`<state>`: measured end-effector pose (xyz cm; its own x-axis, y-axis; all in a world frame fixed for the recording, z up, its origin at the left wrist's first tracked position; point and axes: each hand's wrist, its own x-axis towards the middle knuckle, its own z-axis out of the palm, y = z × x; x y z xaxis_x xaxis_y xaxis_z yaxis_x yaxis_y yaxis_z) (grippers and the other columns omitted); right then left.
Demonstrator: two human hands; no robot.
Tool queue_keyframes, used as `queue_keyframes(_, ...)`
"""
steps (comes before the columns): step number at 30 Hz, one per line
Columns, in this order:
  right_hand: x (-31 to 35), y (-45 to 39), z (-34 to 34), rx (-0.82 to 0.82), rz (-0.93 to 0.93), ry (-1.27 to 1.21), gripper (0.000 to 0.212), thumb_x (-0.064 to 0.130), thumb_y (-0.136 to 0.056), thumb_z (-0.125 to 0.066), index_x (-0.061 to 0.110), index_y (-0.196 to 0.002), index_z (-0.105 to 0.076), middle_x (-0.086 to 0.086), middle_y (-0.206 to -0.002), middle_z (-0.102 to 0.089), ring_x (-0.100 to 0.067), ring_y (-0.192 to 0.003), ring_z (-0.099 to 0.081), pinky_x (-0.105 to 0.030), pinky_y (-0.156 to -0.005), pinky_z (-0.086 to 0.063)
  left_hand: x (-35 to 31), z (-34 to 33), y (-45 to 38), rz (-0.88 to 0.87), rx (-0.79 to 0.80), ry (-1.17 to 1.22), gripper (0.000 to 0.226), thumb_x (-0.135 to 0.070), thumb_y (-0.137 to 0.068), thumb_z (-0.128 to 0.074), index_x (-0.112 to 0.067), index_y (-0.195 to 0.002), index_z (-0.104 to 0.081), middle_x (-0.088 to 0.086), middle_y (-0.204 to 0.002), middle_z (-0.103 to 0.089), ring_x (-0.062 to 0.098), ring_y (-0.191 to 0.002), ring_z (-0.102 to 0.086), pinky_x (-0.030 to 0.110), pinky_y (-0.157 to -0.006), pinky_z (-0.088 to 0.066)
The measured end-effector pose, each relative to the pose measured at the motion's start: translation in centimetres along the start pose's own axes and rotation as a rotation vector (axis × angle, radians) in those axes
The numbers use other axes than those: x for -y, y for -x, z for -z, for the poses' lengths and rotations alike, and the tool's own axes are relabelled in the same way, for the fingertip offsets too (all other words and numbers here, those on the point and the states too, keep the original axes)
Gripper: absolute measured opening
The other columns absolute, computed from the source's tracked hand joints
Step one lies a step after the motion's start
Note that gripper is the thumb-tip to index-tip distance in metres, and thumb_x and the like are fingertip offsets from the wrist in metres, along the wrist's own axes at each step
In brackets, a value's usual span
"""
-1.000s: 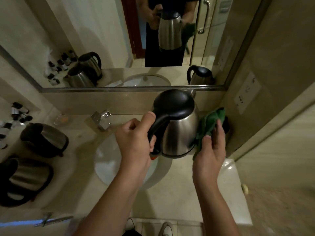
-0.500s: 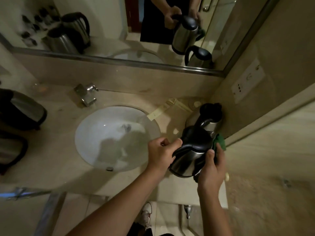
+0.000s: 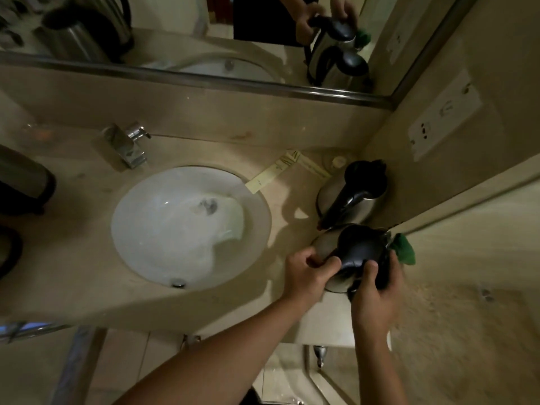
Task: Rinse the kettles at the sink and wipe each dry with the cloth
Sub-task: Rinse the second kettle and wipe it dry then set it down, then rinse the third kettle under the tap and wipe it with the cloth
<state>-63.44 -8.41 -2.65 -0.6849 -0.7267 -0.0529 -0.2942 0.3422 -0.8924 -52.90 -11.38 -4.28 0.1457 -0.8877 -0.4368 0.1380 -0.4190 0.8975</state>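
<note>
Spanning the whole view, the beige stone worktop carries the white sink at its middle, with the tap behind it and a mirror along the wall. At the right end, in the corner, stands a steel kettle with a black lid and handle. Just in front of it sits the kettle in hand, now low against the worktop beside the standing one, where a second ago it was held up above the sink. I judge this kettle's wipe to be finished or nearly so, and that it is being parked with the done one.

The left hand curls its grip round the black handle. The right hand presses on the kettle's near right side, fingers bent over it with the green cloth bunched beneath and poking out past the fingertips. At the left edge two more dark kettles wait, likely still to be rinsed.

A paper strip lies behind the sink; its print is too small to read, and no brand shows on any kettle.
</note>
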Motion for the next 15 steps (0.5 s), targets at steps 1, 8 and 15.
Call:
queue_keyframes(1,0.2,-0.3,0.1,-0.015,0.039,0.028,0.055,0.044,-0.098,-0.053,0.028,-0.151,-0.048,0.003,-0.153,-0.050,-0.017,-0.141,-0.048,-0.051,-0.115,-0.043,0.1,-0.5,0.1,0.009,0.007,-0.002,0.037,-0.036,-0.066,-0.079,-0.025,-0.049,-0.048,-0.006,-0.046,-0.048,0.016,-0.048,-0.045,0.036,-0.049,-0.033)
queue_keyframes(8,0.9,-0.2,0.1,0.066,0.284,0.328,0.050,-0.001,-0.099,-0.050,0.012,-0.147,-0.054,-0.005,-0.165,-0.035,-0.023,-0.155,-0.027,-0.047,-0.122,-0.032,0.5,-0.8,0.1,0.132,0.106,-0.074,0.037,-0.045,-0.068,-0.082,-0.020,-0.062,-0.055,0.000,-0.059,-0.060,0.026,-0.059,-0.063,0.051,-0.058,-0.054)
queue_keyframes(15,3.1,1.1,0.1,0.134,0.365,0.523,0.060,-0.016,-0.083,-0.050,0.002,-0.139,-0.061,-0.019,-0.159,-0.042,-0.037,-0.152,-0.032,-0.051,-0.121,-0.033,-2.8,4.8,1.5,0.159,0.141,-0.226,0.052,-0.060,-0.071,-0.076,-0.022,-0.103,-0.062,-0.002,-0.104,-0.070,0.016,-0.096,-0.068,0.031,-0.082,-0.052)
